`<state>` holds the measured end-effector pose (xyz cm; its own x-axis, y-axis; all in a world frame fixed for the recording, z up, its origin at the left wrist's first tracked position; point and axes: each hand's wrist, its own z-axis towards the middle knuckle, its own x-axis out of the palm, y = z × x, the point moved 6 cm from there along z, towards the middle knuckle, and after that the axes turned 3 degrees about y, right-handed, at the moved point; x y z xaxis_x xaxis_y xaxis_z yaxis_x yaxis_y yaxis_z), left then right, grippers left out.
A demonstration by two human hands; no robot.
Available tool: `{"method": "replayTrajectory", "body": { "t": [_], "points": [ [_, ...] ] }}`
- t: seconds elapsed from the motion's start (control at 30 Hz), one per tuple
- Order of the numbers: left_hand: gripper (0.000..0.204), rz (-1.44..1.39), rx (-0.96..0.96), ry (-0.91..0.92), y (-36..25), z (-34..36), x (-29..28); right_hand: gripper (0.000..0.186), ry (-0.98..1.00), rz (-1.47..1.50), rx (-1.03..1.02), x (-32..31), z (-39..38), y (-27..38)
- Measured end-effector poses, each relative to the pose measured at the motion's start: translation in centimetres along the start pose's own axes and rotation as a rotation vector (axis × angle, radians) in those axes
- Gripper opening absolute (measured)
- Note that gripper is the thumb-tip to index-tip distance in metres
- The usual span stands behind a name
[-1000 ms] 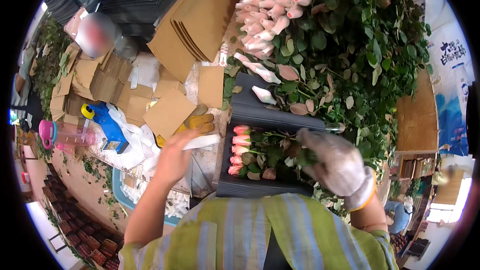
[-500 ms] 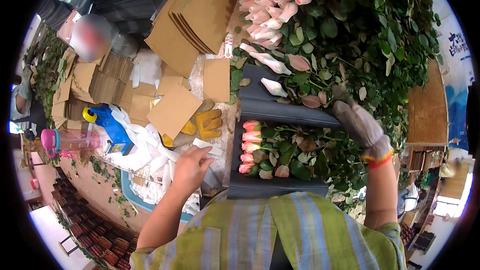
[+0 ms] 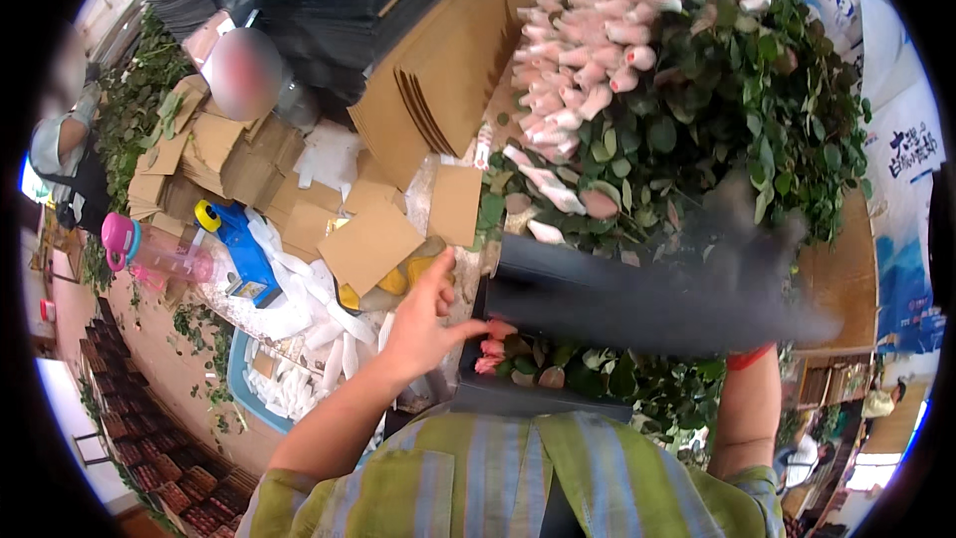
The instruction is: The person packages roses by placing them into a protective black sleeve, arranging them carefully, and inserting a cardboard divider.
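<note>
My left hand (image 3: 423, 334) is open, thumb and fingers spread, beside pink roses (image 3: 488, 357) with leafy stems. The roses lie on a dark corrugated sheet (image 3: 538, 397). A dark upper flap (image 3: 607, 304), blurred by motion, hangs over them and hides part of the bunch. My right hand (image 3: 749, 361) is at this flap's right end; its wrist and red cuff show, but its fingers are smeared and hidden. Yellow work gloves (image 3: 393, 282) lie under loose cardboard (image 3: 363, 244), just above my left hand.
Sleeved roses (image 3: 588, 70) and foliage fill the back right. Cardboard stacks (image 3: 219, 154), a blue tape dispenser (image 3: 244, 254), a pink bottle (image 3: 159, 259) and white sleeves (image 3: 314, 334) crowd the left, above a blue tub (image 3: 244, 379). Co-workers are at far left (image 3: 65, 144) and right (image 3: 802, 458).
The dark upper flap has swung down over the roses with my right hand at its end. My left hand has moved rightward and spread its fingers.
</note>
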<state>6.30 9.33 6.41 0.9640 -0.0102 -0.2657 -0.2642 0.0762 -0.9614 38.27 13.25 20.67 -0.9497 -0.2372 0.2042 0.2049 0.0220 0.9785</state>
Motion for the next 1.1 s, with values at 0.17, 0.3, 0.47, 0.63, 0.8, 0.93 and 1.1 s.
{"method": "replayTrajectory", "body": {
  "t": [0.17, 0.3, 0.47, 0.63, 0.8, 0.93, 1.1],
  "points": [
    [0.047, 0.14, 0.378, 0.535, 0.6, -1.9, 1.7, 0.029, 0.728, -1.515, 0.027, 8.2, -1.0, -3.2],
    [0.044, 0.223, 0.271, 0.716, 2.3, -3.6, 1.6, 0.052, 0.714, -0.976, -0.156, 12.2, -0.7, -8.2],
    [0.042, 0.195, -0.085, 0.975, 3.0, -5.8, 0.7, 0.065, 0.894, -1.411, -0.336, 13.3, -3.1, -14.9],
    [0.024, 0.212, 0.035, 0.703, 6.4, -6.1, 2.6, 0.064, 0.825, -1.418, -0.269, 12.3, -2.8, -13.4],
    [0.023, 0.104, 0.024, 0.499, 8.2, -8.7, 2.5, 0.064, 0.455, -0.387, 0.385, 10.5, -2.9, -8.0],
    [0.039, -0.074, 0.043, 0.685, 6.3, -8.0, 2.0, 0.054, 0.731, -0.984, 0.075, 11.9, -7.0, -2.6],
    [0.065, -0.072, -0.11, 0.808, 9.3, -8.4, 1.6, 0.039, 0.808, -1.579, 0.401, 12.2, -8.2, -7.1]
  ]
}}
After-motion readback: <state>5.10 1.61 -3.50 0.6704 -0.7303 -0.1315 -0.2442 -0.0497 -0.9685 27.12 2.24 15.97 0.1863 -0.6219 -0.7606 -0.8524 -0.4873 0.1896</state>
